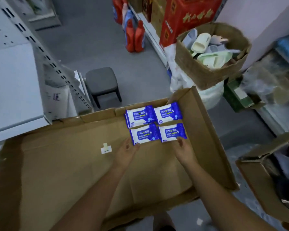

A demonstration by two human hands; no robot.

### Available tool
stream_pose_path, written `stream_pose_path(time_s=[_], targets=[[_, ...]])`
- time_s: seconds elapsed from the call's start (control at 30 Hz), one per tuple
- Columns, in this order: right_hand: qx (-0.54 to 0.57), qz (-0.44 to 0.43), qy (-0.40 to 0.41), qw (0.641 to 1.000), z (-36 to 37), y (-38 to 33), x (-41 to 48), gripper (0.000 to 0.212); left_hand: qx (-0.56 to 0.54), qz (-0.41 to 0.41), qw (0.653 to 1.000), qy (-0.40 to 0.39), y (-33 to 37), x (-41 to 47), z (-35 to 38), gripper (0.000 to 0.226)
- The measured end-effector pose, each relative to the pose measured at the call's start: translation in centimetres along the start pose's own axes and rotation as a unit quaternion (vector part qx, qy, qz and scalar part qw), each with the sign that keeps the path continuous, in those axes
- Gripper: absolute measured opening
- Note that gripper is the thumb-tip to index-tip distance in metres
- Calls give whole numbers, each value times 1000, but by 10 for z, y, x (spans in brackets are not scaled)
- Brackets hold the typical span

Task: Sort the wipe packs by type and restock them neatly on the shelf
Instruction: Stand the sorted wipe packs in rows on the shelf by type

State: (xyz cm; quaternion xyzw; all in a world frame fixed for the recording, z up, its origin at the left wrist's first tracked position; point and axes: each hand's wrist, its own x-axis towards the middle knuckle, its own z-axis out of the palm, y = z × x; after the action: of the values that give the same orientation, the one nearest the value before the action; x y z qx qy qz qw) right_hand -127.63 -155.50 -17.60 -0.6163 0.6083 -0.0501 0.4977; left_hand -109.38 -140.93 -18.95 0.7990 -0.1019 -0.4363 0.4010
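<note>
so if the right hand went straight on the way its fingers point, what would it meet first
Most likely the near-right blue wipe pack: the right hand points at its near edge, fingertips close, contact unclear. The far-right pack lies behind it.

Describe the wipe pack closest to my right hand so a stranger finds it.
Find the large open cardboard box. Blue-and-white wipe packs form a two-by-two block in its far right corner. Yours is the near-right pack, the one by the right hand.
</note>
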Motion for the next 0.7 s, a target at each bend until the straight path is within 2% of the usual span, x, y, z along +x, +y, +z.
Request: stream_pose_path(time_s=[0.07, 0.13, 0.2, 0.27, 0.37, 0.4, 0.47, 0.53, 0.6, 0.7], targets=[[-10, 2, 1, 1000, -5, -1, 25, 53, 5, 4, 1000, 16, -1, 13, 15, 22], [-26, 15, 8, 1000, -9, -1, 52, 43, 15, -10, 999, 35, 3, 28, 27, 29], [-73, 4, 18, 997, -9, 3, 81, 51, 7, -34, 996, 83, 3, 49, 39, 56], [-132, -7, 39, 990, -2, 9, 102, 65, 22, -58, 990, 128, -1, 70, 50, 69], [-242, 30, 58, 968, 11, 10, 110, 91, 61, -66, 981, 171, 1, 80, 67, 72], [-240, 49, 57, 968, 14, 9, 112, 96, 74, -59, 980, 176, 2, 80, 70, 70], [-157, 90, 52, 982, 16, 7, 116, 100, 55, -65, 982, 171, 3, 79, 73, 56], [-59, 96, 50, 992, 16, 12, 119, 88, -2, -90, 984, 154, 1, 77, 71, 44], [-32, 103, 33, 994, 13, 16, 118, 65, -49, -110, 983, 138, -4, 73, 66, 36], [22, 149, -43, 988, 11, 12, 103, 33, -123, -119, 978, 117, -18, 50, 47, 37]])
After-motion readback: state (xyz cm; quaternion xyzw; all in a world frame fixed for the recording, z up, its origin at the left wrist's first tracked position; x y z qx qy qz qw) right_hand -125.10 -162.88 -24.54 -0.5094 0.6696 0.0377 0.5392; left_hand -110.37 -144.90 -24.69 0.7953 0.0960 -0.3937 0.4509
